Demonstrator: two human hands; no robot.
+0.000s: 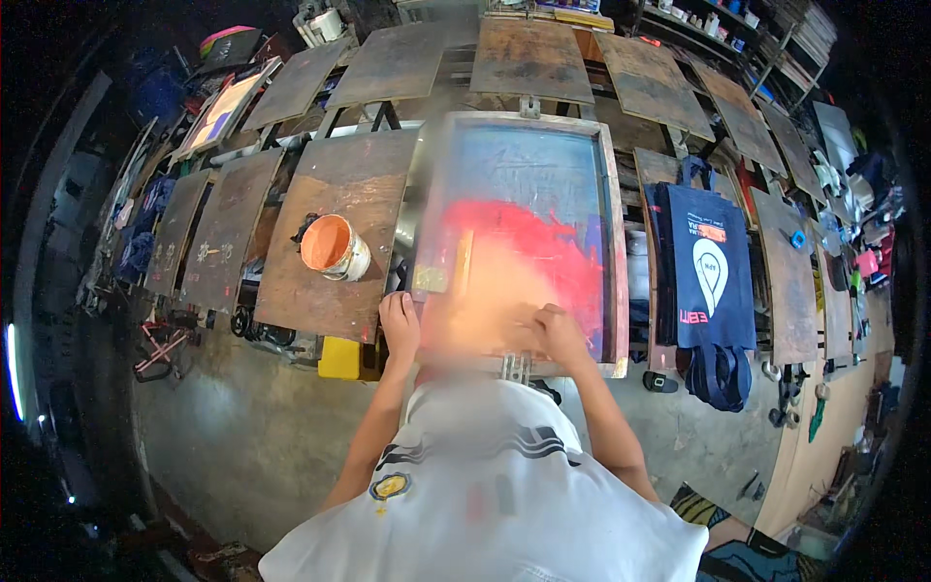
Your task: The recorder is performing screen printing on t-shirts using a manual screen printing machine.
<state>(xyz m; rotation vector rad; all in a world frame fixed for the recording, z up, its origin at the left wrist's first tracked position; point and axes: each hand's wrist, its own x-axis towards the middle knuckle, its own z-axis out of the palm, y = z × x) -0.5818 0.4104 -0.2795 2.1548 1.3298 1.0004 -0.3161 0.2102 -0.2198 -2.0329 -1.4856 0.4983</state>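
Observation:
A wood-framed screen [524, 160] lies before me, with red and pale orange paint [504, 281] across its mesh. My left hand [400, 325] has its fingers curled on the screen's lower left edge. My right hand [561, 335] is closed over the painted lower right part of the screen; anything inside its fingers is hidden. A blurred vertical band hides part of the screen's left side. To the left, an orange-stained bucket [335, 247] stands on a wooden board [315, 170].
More boards [529, 48] form rows ahead and on both sides. Navy printed bags [718, 310] hang over a board on the right. A yellow container [339, 357] sits below the left board. Shelves with bottles [708, 19] stand at the back right.

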